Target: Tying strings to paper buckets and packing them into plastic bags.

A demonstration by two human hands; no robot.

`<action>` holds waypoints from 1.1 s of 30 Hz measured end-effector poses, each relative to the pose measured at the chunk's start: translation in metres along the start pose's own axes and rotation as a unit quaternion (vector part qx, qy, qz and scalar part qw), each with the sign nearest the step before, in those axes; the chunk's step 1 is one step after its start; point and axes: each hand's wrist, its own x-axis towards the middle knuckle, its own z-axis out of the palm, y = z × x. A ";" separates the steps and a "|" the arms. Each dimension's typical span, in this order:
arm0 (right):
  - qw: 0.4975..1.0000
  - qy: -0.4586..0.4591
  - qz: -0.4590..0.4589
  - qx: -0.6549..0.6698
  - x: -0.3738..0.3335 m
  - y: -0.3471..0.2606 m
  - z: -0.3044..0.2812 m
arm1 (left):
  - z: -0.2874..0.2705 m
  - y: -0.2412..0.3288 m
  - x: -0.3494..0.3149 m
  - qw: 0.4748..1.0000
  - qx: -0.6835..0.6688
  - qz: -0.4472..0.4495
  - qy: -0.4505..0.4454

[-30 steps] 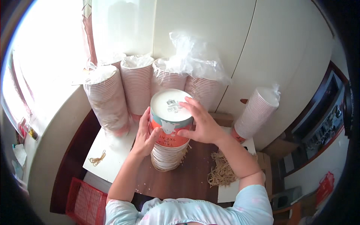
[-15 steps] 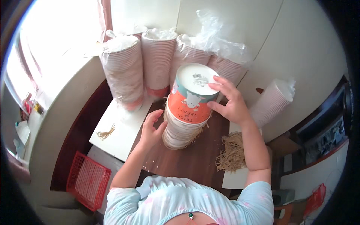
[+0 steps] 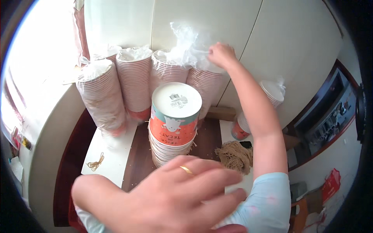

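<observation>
My right hand (image 3: 222, 55) stretches far forward, its fingers closed on the clear plastic bag (image 3: 200, 50) around a stack of white-rimmed paper tubs (image 3: 206, 83). Large in the foreground, my left hand (image 3: 171, 198) is lifted near the camera. Its fingers, one with a gold ring, are stretched out and hold nothing. Beyond it stands a stack of upside-down paper tubs (image 3: 176, 101), with a white base on top and a teal and orange printed side. Tan strands stick out between its lower rims. My left hand covers part of the table in front of it.
More bagged tub stacks (image 3: 134, 77) line the wall behind the brown table (image 3: 136, 155). A tan heap of stringy cords (image 3: 235, 155) lies at the right, near another leaning stack (image 3: 272, 93). A small cord bundle (image 3: 94, 162) rests on the white surface at left.
My right hand has left the printed tub's top and reached forward to the plastic bag. My left hand has come up close to the camera. The view has shifted.
</observation>
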 end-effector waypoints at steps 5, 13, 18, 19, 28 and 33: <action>0.926 0.280 0.043 0.249 0.039 0.039 -0.015 | -0.008 0.002 0.051 0.937 0.166 0.223 -0.210; 0.796 0.378 -0.057 0.469 -0.016 0.058 -0.053 | 0.002 -0.029 0.034 0.790 0.488 0.358 0.096; 0.740 0.320 -0.055 0.589 -0.040 0.040 -0.066 | -0.095 -0.081 -0.014 0.792 0.481 0.370 0.066; 0.756 0.299 -0.025 0.582 -0.046 0.053 -0.055 | -0.098 -0.098 0.028 0.693 0.624 0.353 0.082; 0.858 0.384 0.049 0.336 -0.017 0.069 -0.076 | -0.099 -0.122 0.170 0.899 0.435 -0.052 0.005; 0.791 0.552 0.089 0.248 -0.081 0.050 -0.112 | -0.106 -0.135 0.192 0.922 0.361 0.019 0.141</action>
